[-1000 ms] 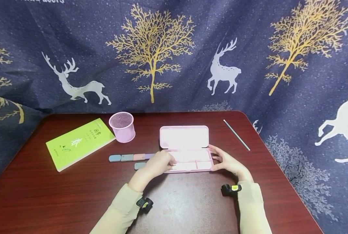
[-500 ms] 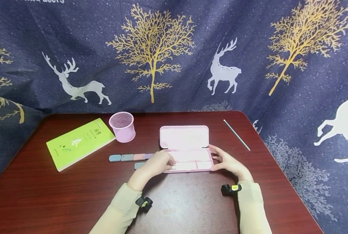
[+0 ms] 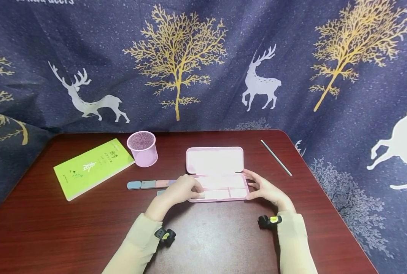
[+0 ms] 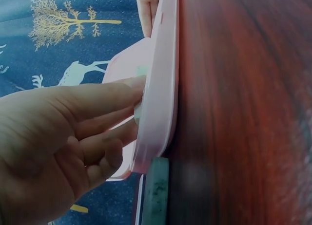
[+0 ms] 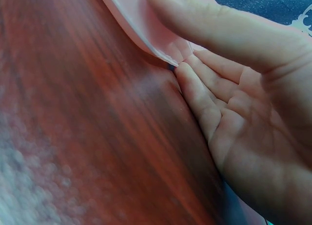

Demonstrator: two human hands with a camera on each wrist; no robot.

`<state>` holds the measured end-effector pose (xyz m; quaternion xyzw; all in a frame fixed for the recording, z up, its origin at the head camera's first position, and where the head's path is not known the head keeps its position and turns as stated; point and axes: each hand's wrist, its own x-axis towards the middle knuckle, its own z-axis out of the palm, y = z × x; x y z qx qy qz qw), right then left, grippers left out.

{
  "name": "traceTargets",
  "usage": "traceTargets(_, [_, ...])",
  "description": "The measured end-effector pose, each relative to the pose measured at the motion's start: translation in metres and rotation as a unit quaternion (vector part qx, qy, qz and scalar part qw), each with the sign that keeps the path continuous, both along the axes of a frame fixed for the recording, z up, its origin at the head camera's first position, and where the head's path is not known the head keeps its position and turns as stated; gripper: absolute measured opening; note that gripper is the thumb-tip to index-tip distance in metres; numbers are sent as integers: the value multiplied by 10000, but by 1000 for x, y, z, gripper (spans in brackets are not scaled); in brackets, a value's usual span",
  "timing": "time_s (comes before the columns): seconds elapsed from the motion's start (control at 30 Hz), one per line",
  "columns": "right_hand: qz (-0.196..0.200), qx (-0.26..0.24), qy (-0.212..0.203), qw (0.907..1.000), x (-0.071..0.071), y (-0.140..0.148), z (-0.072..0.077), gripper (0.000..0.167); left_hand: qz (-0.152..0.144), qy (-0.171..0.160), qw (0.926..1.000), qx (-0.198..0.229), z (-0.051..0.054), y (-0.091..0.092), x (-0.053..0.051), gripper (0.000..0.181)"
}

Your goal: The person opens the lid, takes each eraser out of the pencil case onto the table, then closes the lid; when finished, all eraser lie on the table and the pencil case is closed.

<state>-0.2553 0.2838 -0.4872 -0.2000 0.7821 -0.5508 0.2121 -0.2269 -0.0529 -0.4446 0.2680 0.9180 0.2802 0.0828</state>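
A pink pencil case (image 3: pixel 224 183) lies on the table with its lid (image 3: pixel 215 160) raised at the back. My left hand (image 3: pixel 180 190) reaches over its left end and pinches a small pale block (image 4: pixel 138 112), mostly hidden by the fingers, in the front left compartment. At the right end, my right hand (image 3: pixel 268 192) holds the case, with the thumb at the front corner and the fingers farther back. Left of the case is a row of blue, grey and pink flat blocks (image 3: pixel 148 185). A teal block (image 4: pixel 156 191) lies against the case's left end.
A green book (image 3: pixel 94 167) lies at the left, beside a pink mesh pen holder (image 3: pixel 145 154). One pencil (image 3: pixel 276 157) rests at the right near the table edge. Behind the table hangs a dark blue printed cloth (image 3: pixel 203 76).
My left forearm has shifted slightly left and the wrist has turned a little, while the fingers stay in the front left compartment. The right hand and the case keep their places.
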Motion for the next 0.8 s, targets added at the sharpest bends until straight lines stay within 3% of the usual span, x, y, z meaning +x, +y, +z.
traceTargets(0.2, [-16, -39, -69, 10000, 0, -1, 2, 98, -270, 119, 9989, 362, 4, -9, -4, 11])
traceTargets(0.33, [-14, -53, -96, 9999, 1, -2, 4, 99, -451, 418, 9972, 417, 8, -22, -7, 11])
traceTargets(0.47, [-30, -24, -74, 10000, 1, -3, 5, 99, -438, 609, 9965, 370, 11, -41, -9, 12])
traceTargets(0.8, [-56, 38, -41, 10000, 0, 0, 0, 98, -182, 356, 9982, 445, 10, -89, -6, 11])
